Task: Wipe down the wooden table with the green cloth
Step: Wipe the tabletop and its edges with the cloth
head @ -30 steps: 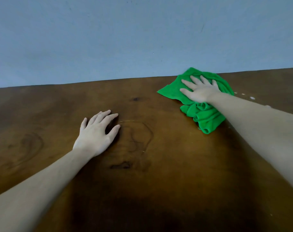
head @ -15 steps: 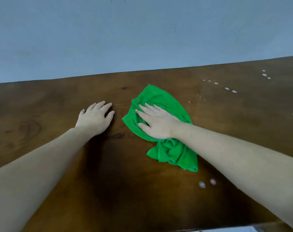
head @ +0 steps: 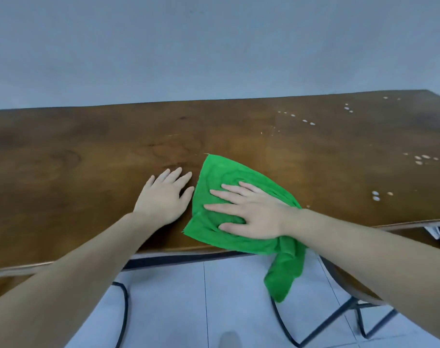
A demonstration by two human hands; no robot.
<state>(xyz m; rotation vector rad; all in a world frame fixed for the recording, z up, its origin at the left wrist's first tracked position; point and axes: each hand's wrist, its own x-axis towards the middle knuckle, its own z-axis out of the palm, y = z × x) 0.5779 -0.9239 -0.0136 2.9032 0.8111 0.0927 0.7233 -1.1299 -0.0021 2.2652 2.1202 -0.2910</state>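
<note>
The green cloth [head: 224, 174] lies spread on the wooden table [head: 75, 159] near its front edge, and one bunched end hangs down over that edge. My right hand [head: 249, 212] presses flat on the cloth with straight, spread fingers. My left hand [head: 165, 195] rests flat on the bare wood just left of the cloth, its thumb close to the cloth's edge.
Small white droplets [head: 422, 158] dot the right side of the table. A pale wall [head: 213, 46] rises behind the far edge. Below the front edge are a tiled floor [head: 168, 310], dark metal legs [head: 334, 320] and a black cable [head: 124, 310].
My right hand has dragged the cloth from the far right back toward the front edge, and one end now hangs over it. The left hand has stayed flat on the wood.
</note>
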